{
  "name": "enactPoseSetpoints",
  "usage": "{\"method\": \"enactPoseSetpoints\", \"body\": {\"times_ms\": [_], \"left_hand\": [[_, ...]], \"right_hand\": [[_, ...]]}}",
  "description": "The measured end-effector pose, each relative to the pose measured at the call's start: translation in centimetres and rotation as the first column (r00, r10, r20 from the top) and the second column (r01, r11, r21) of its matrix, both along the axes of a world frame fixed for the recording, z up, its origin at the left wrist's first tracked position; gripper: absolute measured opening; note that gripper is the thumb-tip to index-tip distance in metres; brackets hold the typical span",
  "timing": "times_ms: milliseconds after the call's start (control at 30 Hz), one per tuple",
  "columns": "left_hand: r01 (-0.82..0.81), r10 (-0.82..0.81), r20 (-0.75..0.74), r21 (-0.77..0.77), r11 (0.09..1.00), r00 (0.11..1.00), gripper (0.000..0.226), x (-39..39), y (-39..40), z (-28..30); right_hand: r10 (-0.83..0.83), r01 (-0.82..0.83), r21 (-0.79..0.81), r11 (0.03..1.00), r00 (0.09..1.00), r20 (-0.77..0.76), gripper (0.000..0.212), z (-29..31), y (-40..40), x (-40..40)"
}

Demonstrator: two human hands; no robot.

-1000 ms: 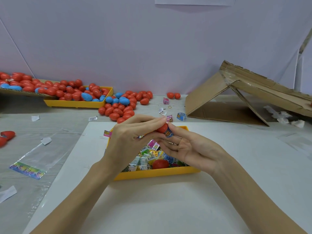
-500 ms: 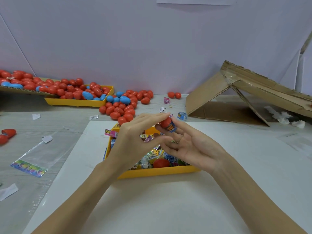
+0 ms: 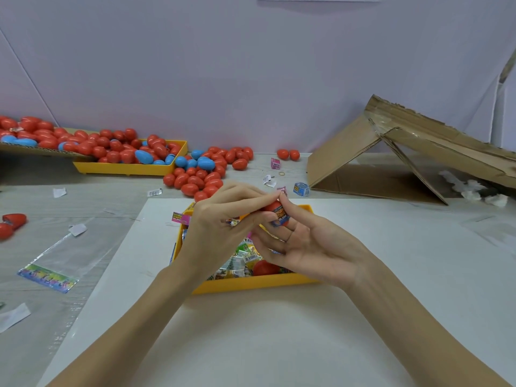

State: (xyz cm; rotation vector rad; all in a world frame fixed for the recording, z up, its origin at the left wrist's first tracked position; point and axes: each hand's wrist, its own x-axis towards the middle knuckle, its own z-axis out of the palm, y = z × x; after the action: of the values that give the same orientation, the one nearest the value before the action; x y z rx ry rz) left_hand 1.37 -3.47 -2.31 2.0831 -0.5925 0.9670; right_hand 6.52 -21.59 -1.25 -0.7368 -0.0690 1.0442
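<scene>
Above the yellow tray (image 3: 251, 284), both hands meet on a red plastic egg (image 3: 271, 205). The left hand (image 3: 220, 227) pinches its top with its fingertips, and the right hand (image 3: 310, 247) pinches it from below, spare fingers spread. On so light a hold (smooth shell, printed wrapper (image 3: 281, 217) against it) the egg could slip and drop among the packets (image 3: 237, 263).

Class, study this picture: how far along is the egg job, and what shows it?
Done, probably: closed red and blue eggs heaped in the far tray and loose beside it. In hand: left grip and right grip pinch one red egg. Left: packets and another red egg in the near tray.
</scene>
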Motion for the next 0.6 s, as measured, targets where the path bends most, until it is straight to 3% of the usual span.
{"method": "enactPoseSetpoints", "body": {"times_ms": [333, 500, 600], "left_hand": [[0.021, -0.021, -0.035, -0.010, 1.000, 0.999, 0.037, 0.17, 0.14, -0.12], [-0.005, -0.009, -0.106, -0.133, 0.991, 0.994, 0.035, 0.11, 0.30, -0.16], [-0.007, -0.026, -0.146, -0.218, 0.976, 0.989, 0.034, 0.32, 0.64, -0.13]], "right_hand": [[-0.066, 0.070, -0.037, 0.997, 0.993, 0.102, 0.031, 0.17, 0.04, 0.00], [-0.030, 0.032, -0.017, 0.999, 0.993, 0.111, 0.041, 0.43, -0.23, 0.32], [-0.045, 0.053, -0.034, 0.998, 0.979, 0.199, 0.029, 0.38, -0.28, 0.36]]}}
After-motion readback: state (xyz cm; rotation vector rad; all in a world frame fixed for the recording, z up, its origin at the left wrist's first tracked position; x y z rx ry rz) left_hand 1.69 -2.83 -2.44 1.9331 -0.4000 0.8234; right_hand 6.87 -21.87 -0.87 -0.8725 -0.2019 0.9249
